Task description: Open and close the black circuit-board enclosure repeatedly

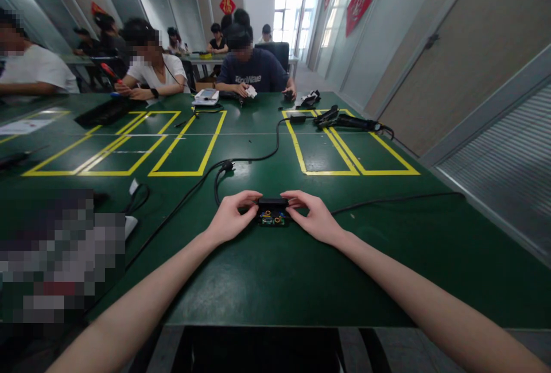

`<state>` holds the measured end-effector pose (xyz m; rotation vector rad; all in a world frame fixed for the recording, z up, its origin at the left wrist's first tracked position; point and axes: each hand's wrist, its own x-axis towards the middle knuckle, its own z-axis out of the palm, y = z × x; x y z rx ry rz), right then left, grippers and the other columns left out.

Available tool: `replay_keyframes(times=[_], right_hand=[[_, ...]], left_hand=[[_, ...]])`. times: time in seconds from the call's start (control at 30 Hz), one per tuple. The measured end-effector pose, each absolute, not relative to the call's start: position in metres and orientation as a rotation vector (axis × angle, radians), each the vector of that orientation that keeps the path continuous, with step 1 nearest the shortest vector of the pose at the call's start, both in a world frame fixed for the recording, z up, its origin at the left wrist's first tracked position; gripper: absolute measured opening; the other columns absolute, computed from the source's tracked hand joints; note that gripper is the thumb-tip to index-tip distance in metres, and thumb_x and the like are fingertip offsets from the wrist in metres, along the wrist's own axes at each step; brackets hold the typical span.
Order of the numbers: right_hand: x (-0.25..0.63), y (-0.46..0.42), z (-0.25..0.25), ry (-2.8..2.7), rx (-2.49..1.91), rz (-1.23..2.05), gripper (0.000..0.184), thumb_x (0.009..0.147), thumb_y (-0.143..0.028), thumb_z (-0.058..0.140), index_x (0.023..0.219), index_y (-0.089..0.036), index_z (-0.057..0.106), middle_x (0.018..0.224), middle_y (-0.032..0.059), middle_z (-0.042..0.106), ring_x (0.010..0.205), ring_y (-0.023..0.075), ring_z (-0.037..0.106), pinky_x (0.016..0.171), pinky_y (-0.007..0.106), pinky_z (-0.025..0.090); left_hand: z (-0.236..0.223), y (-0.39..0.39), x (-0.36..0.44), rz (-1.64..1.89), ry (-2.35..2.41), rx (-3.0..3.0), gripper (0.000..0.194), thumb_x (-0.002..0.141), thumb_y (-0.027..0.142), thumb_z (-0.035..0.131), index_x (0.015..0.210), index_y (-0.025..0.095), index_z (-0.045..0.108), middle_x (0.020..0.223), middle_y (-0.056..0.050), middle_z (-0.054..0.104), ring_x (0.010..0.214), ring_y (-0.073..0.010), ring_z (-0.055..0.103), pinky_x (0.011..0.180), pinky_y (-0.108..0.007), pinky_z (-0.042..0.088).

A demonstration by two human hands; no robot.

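Note:
A black power adapter case [272, 202] is held between my two hands above the green table [241, 281]. Below the case shows a circuit board [272, 220] with copper-coloured coils. My left hand [235, 212] grips the case's left end with thumb and fingers. At the right end, my right hand [316, 215] grips it the same way. One black cord [217, 186] runs up from near my left hand to a plug [227, 165]. Another black cord [396, 198] leads off to the right from near my right hand. Whether the board is fixed to the case, I cannot tell.
Yellow tape rectangles [176, 173] mark the table. A second adapter [298, 119] and a black tool-like object [348, 121] lie at the far right. A white boxy device [206, 96] sits at the back. Several people work across the table, one in a dark T-shirt [253, 69].

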<state>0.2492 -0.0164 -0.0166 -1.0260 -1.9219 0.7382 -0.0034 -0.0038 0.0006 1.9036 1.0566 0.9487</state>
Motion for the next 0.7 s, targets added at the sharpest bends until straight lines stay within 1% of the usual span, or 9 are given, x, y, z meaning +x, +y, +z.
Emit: replay_keyframes(times=[0.13,0.23,0.33,0.47,0.6,0.7], right_hand=[[0.250,-0.018,-0.015,-1.952,-0.978,0.695,0.034,0.087,-0.013,0.059,0.118,-0.021,0.070,0.112,0.0088,0.076,0.098,0.0224,0.075,0.092,0.042,0.063],[0.250,-0.019,-0.012,-1.979,-0.964,0.688,0.032,0.087,-0.011,0.055,0.113,-0.021,0.071,0.108,0.0081,0.076,0.097,0.0217,0.073,0.091,0.040,0.061],[0.249,-0.021,-0.007,-2.000,-0.961,0.670,0.022,0.093,-0.016,0.054,0.108,-0.021,0.071,0.105,0.0082,0.076,0.095,0.0213,0.073,0.089,0.039,0.060],[0.249,-0.022,-0.004,-2.022,-0.898,0.616,0.010,0.096,-0.025,0.062,0.101,-0.021,0.069,0.100,0.0087,0.074,0.092,0.0219,0.071,0.085,0.038,0.059],[0.248,-0.022,-0.006,-2.050,-0.861,0.581,0.008,0.095,-0.027,0.068,0.099,-0.021,0.071,0.101,0.0084,0.073,0.094,0.0220,0.070,0.087,0.039,0.059],[0.249,-0.020,-0.007,-2.066,-0.867,0.591,0.010,0.095,-0.028,0.068,0.099,-0.021,0.072,0.104,0.0089,0.073,0.096,0.0224,0.071,0.089,0.040,0.058]], left_hand=[[0.002,-0.004,-0.004,0.950,1.038,1.922,0.031,0.086,0.021,0.057,0.111,0.015,0.074,0.107,-0.009,0.081,0.096,-0.0232,0.078,0.093,-0.039,0.064],[0.005,-0.004,-0.005,0.948,1.039,1.949,0.028,0.088,0.021,0.055,0.106,0.015,0.075,0.103,-0.008,0.081,0.093,-0.0223,0.078,0.091,-0.037,0.064],[0.008,-0.006,-0.006,0.939,1.050,1.995,0.024,0.092,0.025,0.055,0.102,0.016,0.076,0.100,-0.008,0.081,0.091,-0.0216,0.077,0.088,-0.035,0.063],[0.008,-0.008,-0.005,0.949,1.003,2.086,0.017,0.091,0.026,0.061,0.098,0.017,0.075,0.098,-0.007,0.079,0.091,-0.0214,0.074,0.089,-0.035,0.061],[0.007,-0.009,-0.004,0.971,0.923,2.196,0.014,0.092,0.023,0.061,0.097,0.018,0.073,0.100,-0.008,0.076,0.094,-0.0214,0.072,0.091,-0.036,0.058],[0.006,-0.010,-0.005,0.911,0.890,2.244,0.016,0.094,0.024,0.060,0.103,0.018,0.073,0.106,-0.009,0.077,0.098,-0.0223,0.072,0.094,-0.037,0.057]])
